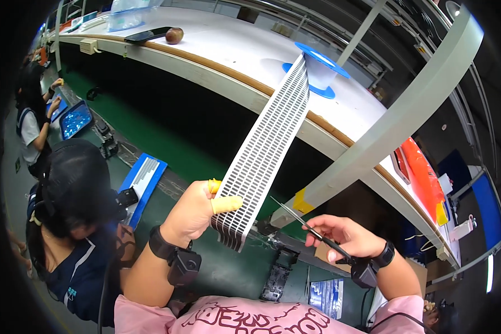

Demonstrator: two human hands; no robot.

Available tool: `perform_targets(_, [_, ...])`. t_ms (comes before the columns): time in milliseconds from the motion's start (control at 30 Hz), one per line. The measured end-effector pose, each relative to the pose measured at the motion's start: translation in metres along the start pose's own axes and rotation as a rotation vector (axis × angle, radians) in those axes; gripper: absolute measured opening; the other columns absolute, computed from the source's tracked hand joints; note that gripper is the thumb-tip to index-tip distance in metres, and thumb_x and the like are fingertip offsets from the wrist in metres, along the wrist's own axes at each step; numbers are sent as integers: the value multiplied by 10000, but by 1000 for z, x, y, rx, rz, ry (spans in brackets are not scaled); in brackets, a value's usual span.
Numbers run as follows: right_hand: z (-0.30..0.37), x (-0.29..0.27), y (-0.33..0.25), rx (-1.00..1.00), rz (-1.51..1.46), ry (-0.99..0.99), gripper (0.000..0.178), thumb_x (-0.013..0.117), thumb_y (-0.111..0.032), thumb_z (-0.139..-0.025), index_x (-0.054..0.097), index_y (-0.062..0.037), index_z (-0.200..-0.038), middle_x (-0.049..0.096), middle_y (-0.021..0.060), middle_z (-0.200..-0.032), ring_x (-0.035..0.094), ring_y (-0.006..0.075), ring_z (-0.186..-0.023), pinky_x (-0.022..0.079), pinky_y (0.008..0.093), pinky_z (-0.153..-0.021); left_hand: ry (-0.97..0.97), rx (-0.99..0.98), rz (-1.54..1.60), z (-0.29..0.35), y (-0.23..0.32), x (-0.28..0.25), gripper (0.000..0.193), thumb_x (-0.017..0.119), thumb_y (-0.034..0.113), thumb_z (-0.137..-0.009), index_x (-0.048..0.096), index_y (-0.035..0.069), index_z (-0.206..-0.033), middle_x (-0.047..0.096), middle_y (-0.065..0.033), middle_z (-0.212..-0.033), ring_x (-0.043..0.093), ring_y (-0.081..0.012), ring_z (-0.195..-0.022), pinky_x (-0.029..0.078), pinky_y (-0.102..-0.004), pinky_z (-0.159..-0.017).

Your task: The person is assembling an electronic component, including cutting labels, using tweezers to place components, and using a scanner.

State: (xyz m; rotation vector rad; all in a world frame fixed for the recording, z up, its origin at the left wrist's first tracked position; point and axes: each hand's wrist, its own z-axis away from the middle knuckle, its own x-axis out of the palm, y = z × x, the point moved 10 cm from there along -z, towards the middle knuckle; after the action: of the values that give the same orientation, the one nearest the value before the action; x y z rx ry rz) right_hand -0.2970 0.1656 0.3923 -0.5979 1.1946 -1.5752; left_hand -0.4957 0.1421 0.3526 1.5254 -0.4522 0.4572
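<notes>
A long white strip printed with rows of small black rectangles runs down from a blue-flanged reel on the raised shelf. My left hand, with yellow finger cots on two digits, is closed on the strip near its lower end. Below those fingers, the strip's end splits into several narrow tails that curl downward. To the right of the strip, my right hand is closed around a pair of dark tweezers. The slim tips point up and left, toward the strip but apart from it.
The white shelf carries a dark flat device and a round brown object. A pale curved post rises at right beside red-orange packaging. A co-worker sits close on my left, near a blue board. Black trays lie below.
</notes>
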Motion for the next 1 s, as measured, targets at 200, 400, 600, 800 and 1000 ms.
perform_targets(200, [-25,3,-22,108,-35,-44,508,696,-115,-744,452,23,-1167,574,46,-941,541,66,-794,439,190,-705,-52,-24,28,4,-15,9,202,614,18,-762,619,-47,-953,643,-81,-875,607,-110,-734,486,-233,-672])
perform_targets(400, [-42,6,-36,168,-30,-37,560,744,-186,-690,491,20,-1145,567,41,-907,539,107,-825,436,221,-731,-8,-6,34,6,-14,3,186,614,0,-756,623,-46,-936,645,-73,-852,603,-100,-715,479,-213,-646])
perform_targets(600, [-46,1,-44,97,-26,-25,421,702,-115,-741,517,39,-1087,612,48,-879,567,61,-745,446,179,-678,-13,-35,20,4,-16,4,178,614,-1,-749,627,-41,-922,644,-65,-829,603,-97,-696,479,-216,-626])
perform_targets(800, [-50,2,-48,119,-20,-20,415,713,-119,-732,533,39,-1071,620,43,-858,570,53,-730,443,165,-655,-12,-32,-8,5,-13,5,184,617,1,-743,626,-42,-922,643,-62,-834,596,-90,-700,474,-215,-627])
perform_targets(1000, [-48,1,-48,115,-12,4,401,710,-107,-733,540,44,-1063,628,53,-856,574,54,-724,446,163,-651,-19,-21,-13,6,-11,8,182,616,3,-742,628,-39,-919,643,-58,-832,594,-86,-702,472,-216,-630])
